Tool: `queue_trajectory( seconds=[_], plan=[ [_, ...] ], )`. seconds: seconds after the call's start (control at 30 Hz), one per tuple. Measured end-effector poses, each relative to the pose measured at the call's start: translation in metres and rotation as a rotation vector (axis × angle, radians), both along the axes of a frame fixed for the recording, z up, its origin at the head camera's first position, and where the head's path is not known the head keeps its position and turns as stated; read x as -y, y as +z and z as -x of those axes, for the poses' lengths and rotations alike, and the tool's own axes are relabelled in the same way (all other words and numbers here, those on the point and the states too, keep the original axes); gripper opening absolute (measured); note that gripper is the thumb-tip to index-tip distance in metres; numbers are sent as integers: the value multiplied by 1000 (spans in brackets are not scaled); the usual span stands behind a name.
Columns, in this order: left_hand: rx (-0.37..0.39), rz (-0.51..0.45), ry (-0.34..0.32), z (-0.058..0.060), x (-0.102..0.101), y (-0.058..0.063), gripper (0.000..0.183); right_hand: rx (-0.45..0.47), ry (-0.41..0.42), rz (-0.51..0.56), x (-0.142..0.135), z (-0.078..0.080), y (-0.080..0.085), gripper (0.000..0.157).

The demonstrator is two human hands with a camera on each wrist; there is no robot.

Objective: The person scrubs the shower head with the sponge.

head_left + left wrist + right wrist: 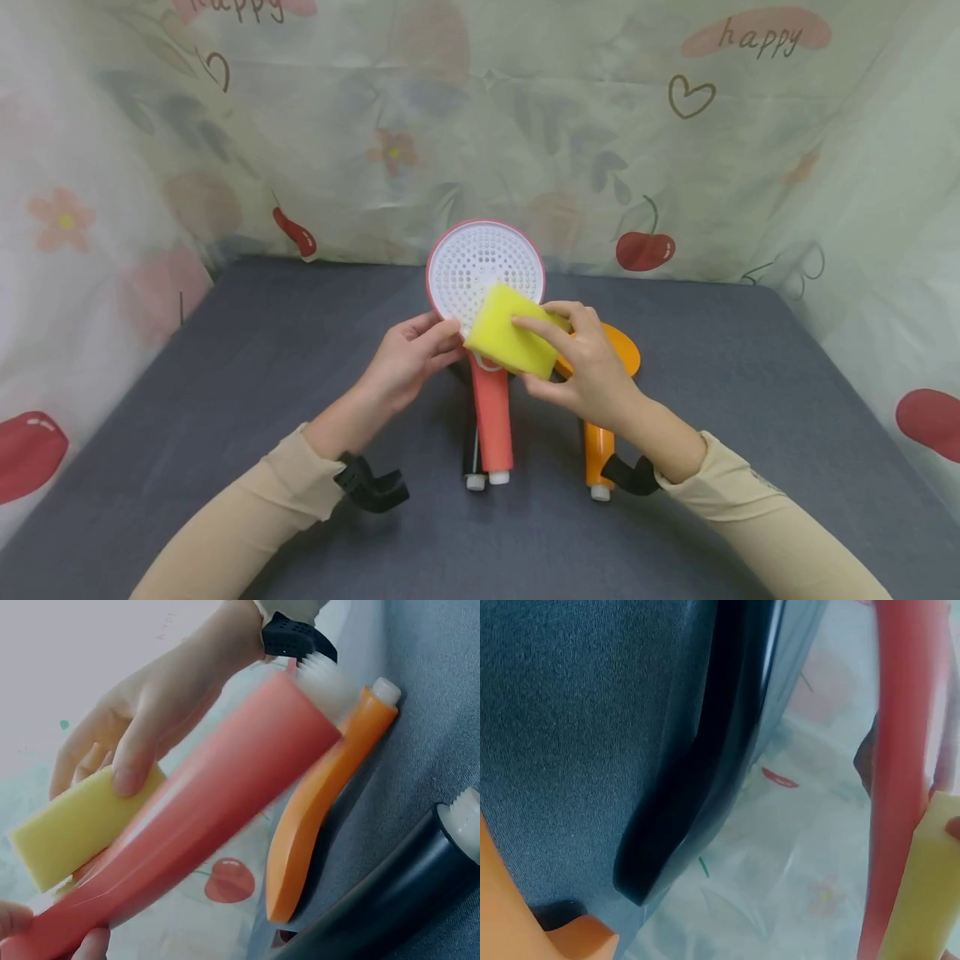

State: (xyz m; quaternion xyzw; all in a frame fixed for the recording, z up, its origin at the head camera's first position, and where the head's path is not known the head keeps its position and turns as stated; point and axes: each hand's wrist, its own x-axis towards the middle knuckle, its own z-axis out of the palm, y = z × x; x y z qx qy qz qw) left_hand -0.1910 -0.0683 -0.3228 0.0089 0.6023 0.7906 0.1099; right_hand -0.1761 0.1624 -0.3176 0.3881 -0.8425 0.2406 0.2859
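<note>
A red shower head (493,417) with a white, nozzle-dotted face is held up off the table, its handle pointing down toward me. My left hand (408,358) grips it at the lower left of the round head. In my right hand (592,362) is a yellow sponge (513,333), pinched between thumb and fingers and lying against the lower right of the white face. The left wrist view has the sponge (86,821) beside the red handle (217,787), with the right hand (150,712) above it.
Behind the red one lies a black shower head (472,450), mostly hidden. An orange shower head (600,454) rests on the dark grey table (300,333), partly covered by my right hand. Patterned cloth (487,125) hangs around the table's back and sides.
</note>
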Motion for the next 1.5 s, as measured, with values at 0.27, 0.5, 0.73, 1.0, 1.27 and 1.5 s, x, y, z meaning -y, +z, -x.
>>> queue_trajectory(
  seconds=[0.27,0.5,0.73,1.0,1.27,1.5],
  plan=[
    [31,-30,120,5,-3,6,39,76,18,-49,2,-6,-1,56],
    [38,-86,188,13,0,10,41,81,159,-138,-1,-14,-4,59],
    [43,-111,229,18,4,11,41,73,303,-217,-4,-20,-8,57],
    [49,-110,223,18,4,11,41,62,290,-212,-1,-15,-6,57],
    [42,-58,157,14,-1,8,41,59,181,-137,4,0,-4,59],
    [41,-56,142,14,-4,6,39,70,137,-102,4,3,-4,60]
  ],
)
